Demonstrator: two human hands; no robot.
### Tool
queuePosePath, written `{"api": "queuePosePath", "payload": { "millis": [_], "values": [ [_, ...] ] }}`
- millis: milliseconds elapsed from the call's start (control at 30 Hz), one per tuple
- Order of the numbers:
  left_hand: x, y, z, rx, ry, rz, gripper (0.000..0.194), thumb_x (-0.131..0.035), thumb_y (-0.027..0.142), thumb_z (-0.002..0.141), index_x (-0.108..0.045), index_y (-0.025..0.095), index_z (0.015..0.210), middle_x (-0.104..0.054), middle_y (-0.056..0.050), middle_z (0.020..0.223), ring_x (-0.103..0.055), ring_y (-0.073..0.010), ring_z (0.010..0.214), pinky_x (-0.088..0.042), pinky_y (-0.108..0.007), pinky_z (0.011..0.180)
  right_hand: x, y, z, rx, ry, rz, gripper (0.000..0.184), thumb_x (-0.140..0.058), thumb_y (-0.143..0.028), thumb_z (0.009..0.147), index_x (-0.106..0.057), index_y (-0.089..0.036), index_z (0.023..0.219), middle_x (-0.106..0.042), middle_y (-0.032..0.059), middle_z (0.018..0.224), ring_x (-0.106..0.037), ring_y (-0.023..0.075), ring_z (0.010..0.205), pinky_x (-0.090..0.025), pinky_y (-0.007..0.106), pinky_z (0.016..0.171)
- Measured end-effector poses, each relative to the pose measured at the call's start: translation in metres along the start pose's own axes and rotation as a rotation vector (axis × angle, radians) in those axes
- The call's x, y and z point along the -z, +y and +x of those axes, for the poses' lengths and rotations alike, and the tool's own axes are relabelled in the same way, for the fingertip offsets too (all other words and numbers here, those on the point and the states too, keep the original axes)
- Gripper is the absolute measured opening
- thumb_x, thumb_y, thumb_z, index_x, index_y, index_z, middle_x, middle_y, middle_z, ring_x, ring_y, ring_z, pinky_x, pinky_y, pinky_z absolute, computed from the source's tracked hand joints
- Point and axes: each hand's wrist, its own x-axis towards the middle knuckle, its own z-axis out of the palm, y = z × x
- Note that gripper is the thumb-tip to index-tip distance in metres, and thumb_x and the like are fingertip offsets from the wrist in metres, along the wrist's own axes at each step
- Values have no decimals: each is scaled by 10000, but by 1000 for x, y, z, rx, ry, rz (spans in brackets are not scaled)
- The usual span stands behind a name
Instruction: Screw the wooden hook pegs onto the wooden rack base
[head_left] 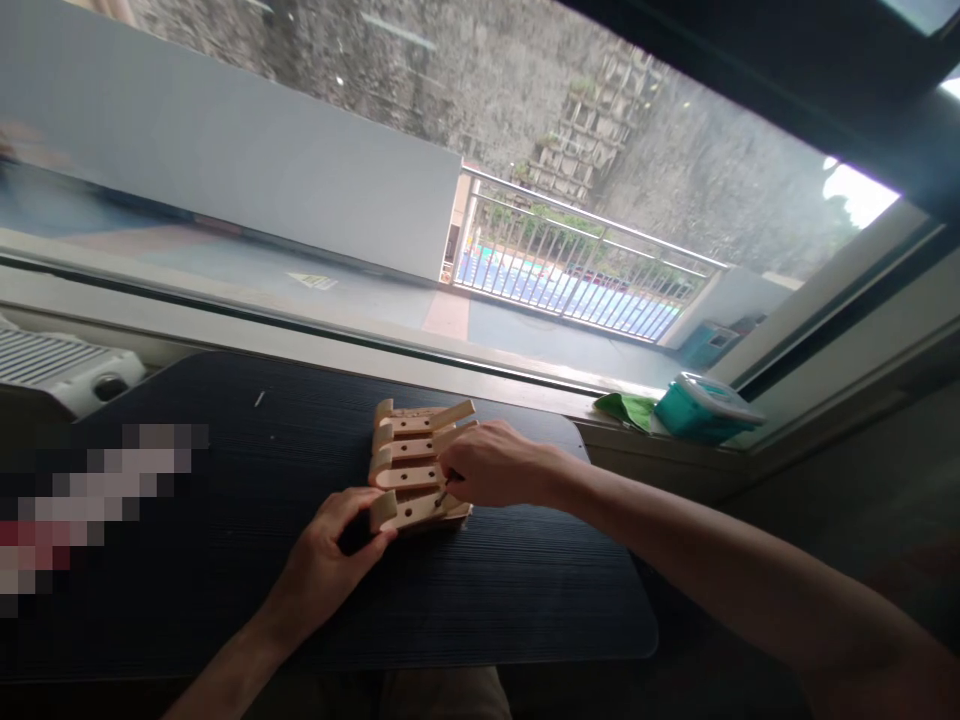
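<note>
A light wooden assembly (417,448) lies on the dark table, with several parallel slats that have dark round holes and raised, rounded left ends. My left hand (322,550) grips the left end of the nearest slat (420,512), thumb on the near side and fingers on the far side. Over the right part of the assembly, my right hand (491,465) is closed around a thin dark tool (442,497), whose tip meets the nearest slat by its right hole. Its handle is hidden in my fist, so its exact kind does not show. One far slat (456,412) sticks up at an angle.
The dark table (525,600) has rounded right corners and stands against a window sill. A teal box with a pale lid (709,408) and a green cloth (626,410) sit on the right. At the left is a white slatted appliance (60,370). A small white scrap (259,399) lies on the table.
</note>
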Motion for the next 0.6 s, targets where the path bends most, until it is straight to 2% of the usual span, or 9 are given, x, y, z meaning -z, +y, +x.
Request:
{"api": "queuePosePath", "payload": {
  "millis": [133,233,333,467,600],
  "values": [
    [8,6,-17,-65,-12,57,260,-648,348,804,-617,237,1037,-680,-12,969,-660,-171,902,-544,-266,804,-3,-7,-11,47,-4,-21,212,-508,-183,801,-716,-173,843,-725,54,838,-631,170,736,-324,271,547],
    [9,3,-16,-70,-31,77,283,-646,353,814,-599,242,1070,-677,4,948,-662,-154,858,-543,-237,770,-2,-10,-9,76,-24,-70,198,-520,-151,812,-716,-161,841,-723,62,818,-637,176,739,-323,270,539],
    [6,-1,-15,-83,1,70,276,-642,348,817,-586,241,1065,-661,5,961,-656,-151,866,-541,-236,791,-3,-12,-7,102,-3,-114,170,-537,-134,819,-706,-157,815,-708,46,771,-628,175,703,-310,276,508],
    [3,-2,-17,-132,13,55,267,-663,313,795,-578,240,1036,-639,-1,975,-644,-160,908,-538,-253,830,-8,-16,-10,191,94,-240,269,-456,-66,874,-677,-143,743,-689,63,816,-611,187,708,-346,304,539],
    [3,-2,-16,-134,19,26,271,-659,286,795,-585,238,1052,-641,-13,1001,-643,-169,948,-541,-270,853,-9,-18,-9,283,44,-315,322,-409,-71,910,-674,-141,740,-682,74,824,-601,202,711,-371,335,586]
  ]
}}
